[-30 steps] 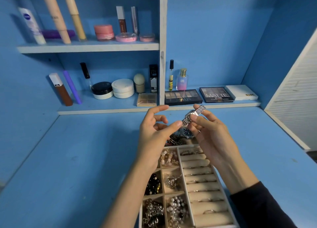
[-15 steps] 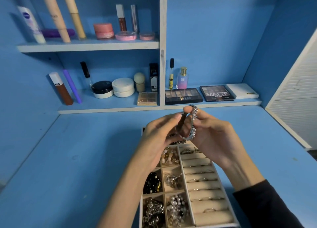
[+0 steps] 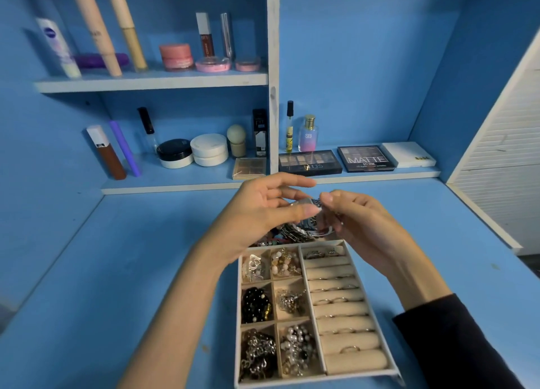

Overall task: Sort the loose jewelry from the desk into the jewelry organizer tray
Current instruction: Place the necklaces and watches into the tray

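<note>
Over the tray (image 3: 391,372) — beads (image 3: 255,304), chains (image 3: 258,353), rings (image 3: 349,349) — left hand (image 3: 257,213), right hand (image 3: 365,230) pinching watch (image 3: 314,224)

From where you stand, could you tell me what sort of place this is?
Probably a home vanity desk: blue shelves of cosmetics, flat dark eyeshadow palettes, and a white compartmented jewelry organizer tray on it.

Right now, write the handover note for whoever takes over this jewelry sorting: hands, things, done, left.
Left hand and right hand: both pinch one silver link band, held in the air above the far end of the tray.
Loose jewelry pile: on the desk just behind the tray, partly hidden by the hands.
Done: all six small compartments hold pieces; several rings sit in the ring rolls.
Left: place the band, then sort the pile.
</note>
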A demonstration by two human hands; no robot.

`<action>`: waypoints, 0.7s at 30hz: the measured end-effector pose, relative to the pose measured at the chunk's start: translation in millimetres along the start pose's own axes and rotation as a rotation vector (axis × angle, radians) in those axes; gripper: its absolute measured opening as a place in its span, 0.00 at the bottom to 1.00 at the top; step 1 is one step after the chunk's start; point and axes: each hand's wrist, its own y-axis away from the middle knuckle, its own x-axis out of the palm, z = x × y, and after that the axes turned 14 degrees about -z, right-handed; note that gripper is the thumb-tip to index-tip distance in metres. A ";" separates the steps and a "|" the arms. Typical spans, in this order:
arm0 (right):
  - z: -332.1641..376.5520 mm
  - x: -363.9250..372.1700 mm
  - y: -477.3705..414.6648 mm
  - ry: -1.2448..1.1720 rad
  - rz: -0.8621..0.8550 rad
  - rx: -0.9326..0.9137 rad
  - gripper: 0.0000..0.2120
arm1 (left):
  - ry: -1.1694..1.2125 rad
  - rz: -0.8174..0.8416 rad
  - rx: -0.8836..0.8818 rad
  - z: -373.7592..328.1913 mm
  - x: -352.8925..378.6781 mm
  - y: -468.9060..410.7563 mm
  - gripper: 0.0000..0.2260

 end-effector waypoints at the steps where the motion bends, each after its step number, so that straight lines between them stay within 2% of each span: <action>1: 0.2 -1.4 -0.6 -0.040 0.007 -0.003 0.12 | -0.051 0.023 -0.002 -2.0 -1.1 -1.5 0.18; 4: 2.6 -4.2 -0.3 -0.176 0.055 -0.030 0.11 | -0.315 0.059 0.058 -0.4 -1.3 -7.0 0.18; 8: 5.1 -10.1 -3.0 -0.135 -0.021 -0.036 0.07 | -0.647 -0.085 0.262 3.6 3.1 -12.4 0.11; 12: 3.4 -18.4 -6.3 0.209 -0.195 -0.065 0.07 | -0.697 -0.122 0.210 5.3 0.8 -15.1 0.10; 15: -0.2 -22.0 -7.2 0.423 -0.193 -0.045 0.07 | -0.712 -0.067 0.147 11.8 2.6 -12.0 0.11; 18: -0.9 -22.0 -6.3 0.546 -0.187 -0.046 0.01 | -0.774 -0.040 0.170 19.0 4.4 -10.5 0.12; 21: -4.7 -22.6 -7.7 0.682 -0.201 -0.100 0.07 | -0.886 0.016 0.209 23.5 4.9 -11.5 0.13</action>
